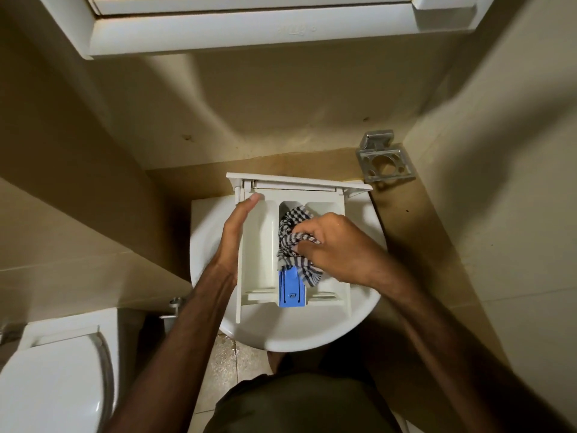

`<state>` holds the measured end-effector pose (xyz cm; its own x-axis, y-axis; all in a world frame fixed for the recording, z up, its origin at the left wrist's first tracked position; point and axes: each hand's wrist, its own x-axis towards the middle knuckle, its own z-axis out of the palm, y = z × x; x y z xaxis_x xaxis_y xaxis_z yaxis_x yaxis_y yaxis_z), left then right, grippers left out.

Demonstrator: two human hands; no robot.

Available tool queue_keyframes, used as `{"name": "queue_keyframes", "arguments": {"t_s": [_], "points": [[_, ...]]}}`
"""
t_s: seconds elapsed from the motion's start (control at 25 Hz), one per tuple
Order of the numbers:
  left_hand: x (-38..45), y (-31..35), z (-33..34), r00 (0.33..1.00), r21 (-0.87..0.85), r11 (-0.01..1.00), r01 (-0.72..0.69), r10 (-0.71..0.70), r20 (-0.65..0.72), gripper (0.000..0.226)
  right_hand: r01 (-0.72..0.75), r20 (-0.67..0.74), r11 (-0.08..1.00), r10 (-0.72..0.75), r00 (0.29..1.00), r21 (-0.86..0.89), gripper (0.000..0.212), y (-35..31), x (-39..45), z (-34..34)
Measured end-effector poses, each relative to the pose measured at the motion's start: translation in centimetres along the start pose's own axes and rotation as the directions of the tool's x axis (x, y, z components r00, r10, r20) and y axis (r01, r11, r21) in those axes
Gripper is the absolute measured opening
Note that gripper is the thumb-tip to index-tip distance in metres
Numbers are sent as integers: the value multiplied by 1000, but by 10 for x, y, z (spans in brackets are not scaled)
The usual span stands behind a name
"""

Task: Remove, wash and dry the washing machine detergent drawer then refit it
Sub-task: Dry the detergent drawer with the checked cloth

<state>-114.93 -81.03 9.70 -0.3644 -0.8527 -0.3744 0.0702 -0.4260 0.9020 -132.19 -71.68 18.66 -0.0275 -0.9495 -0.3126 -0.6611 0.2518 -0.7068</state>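
The white detergent drawer point(259, 245) lies across the white washbasin point(312, 335), its front panel toward the wall. A blue insert point(292, 292) sits in its near middle section. My left hand point(235, 232) presses flat along the drawer's left side wall, fingers straight, thumb hidden. My right hand point(337, 248) is closed on a blue-and-white checked cloth point(293, 242), which is pushed into the drawer's middle-right compartment. The cloth covers that compartment's floor.
A metal toothbrush holder point(385, 162) is fixed to the wall at the right, behind the basin. A white toilet point(53, 376) stands at lower left. A white cabinet point(249, 23) hangs overhead. Beige walls close in on both sides.
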Motion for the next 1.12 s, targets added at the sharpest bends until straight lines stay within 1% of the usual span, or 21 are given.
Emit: {"name": "queue_keyframes", "arguments": {"t_s": [0.04,0.08,0.12,0.16,0.2,0.24,0.28,0.32,0.36,0.4,0.44,0.48,0.56,0.64,0.72,0.8,0.92,0.96,1.04,1.12], "points": [[2,-1,0,1000,-36,999,-9,9,7,22,4,-22,992,-1,1000,127,14,3,-7,-7],[1,1,1,1000,-80,997,1,1,20,27,3,-67,962,16,998,275,18,6,-14,-10],[2,1,0,999,-135,990,36,-30,42,30,17,-132,927,35,991,375,22,7,-20,-11],[2,3,1,994,-207,974,91,-76,80,32,51,-211,916,37,977,397,24,8,-24,-9],[6,1,-1,987,-266,955,129,-98,124,48,93,-295,930,17,955,356,28,7,-27,-4],[8,-2,0,980,-313,934,171,-127,156,71,138,-372,951,-27,928,277,33,6,-28,2],[10,-5,1,963,-353,913,205,-125,238,85,180,-433,968,-89,897,175,36,3,-27,8],[10,-7,3,950,-375,903,211,-99,296,91,216,-473,974,-159,867,69,37,-3,-25,15],[12,-10,6,948,-388,900,199,-76,310,91,243,-494,969,-234,837,-47,38,-9,-23,22],[12,-10,8,948,-418,886,203,-70,311,90,252,-498,950,-312,809,-187,37,-15,-19,29],[13,-11,10,944,-443,868,225,-82,319,87,229,-474,916,-370,799,-330,35,-19,-14,36],[13,-10,12,941,-467,850,244,-91,325,84,191,-427,873,-397,813,-448,34,-22,-8,41],[14,-14,11,947,-506,825,250,-101,304,75,145,-312,809,-376,872,-569,38,-24,4,50],[13,-14,11,955,-542,806,239,-93,282,67,126,-247,787,-335,909,-604,47,-21,12,54],[12,-16,9,954,-551,798,245,-97,283,65,99,-271,776,-333,903,-623,51,-19,20,57],[12,-21,8,948,-552,791,264,-107,300,65,65,-290,734,-346,892,-676,42,-21,25,63],[13,-25,12,936,-535,790,301,-135,326,64,-1,-236,641,-281,930,-767,26,-30,29,75],[13,-24,14,928,-530,786,319,-144,344,65,-16,-238,625,-274,932,-781,24,-34,30,75],[15,-22,13,923,-516,794,321,-139,359,69,-14,-222,643,-245,944,-766,27,-38,34,73],[18,-19,13,921,-497,808,316,-135,365,80,28,-173,685,-223,959,-728,27,-36,37,72]]}}
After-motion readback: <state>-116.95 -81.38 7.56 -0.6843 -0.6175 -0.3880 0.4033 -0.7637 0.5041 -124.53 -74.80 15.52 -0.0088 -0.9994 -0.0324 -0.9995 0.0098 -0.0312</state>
